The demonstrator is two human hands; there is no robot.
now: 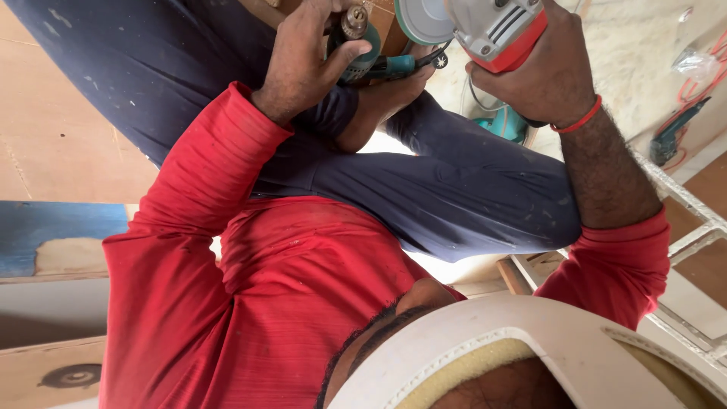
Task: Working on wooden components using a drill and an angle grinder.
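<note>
Right grip [549,72] around red angle grinder [492,30]

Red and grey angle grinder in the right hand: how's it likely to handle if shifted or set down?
The angle grinder looks rigid and probably heavy for its size: the right hand wraps its whole body. The disc at one end likely makes it front-heavy and apt to tip. The thin disc may chip if knocked. The left hand grips a teal drill.
</note>
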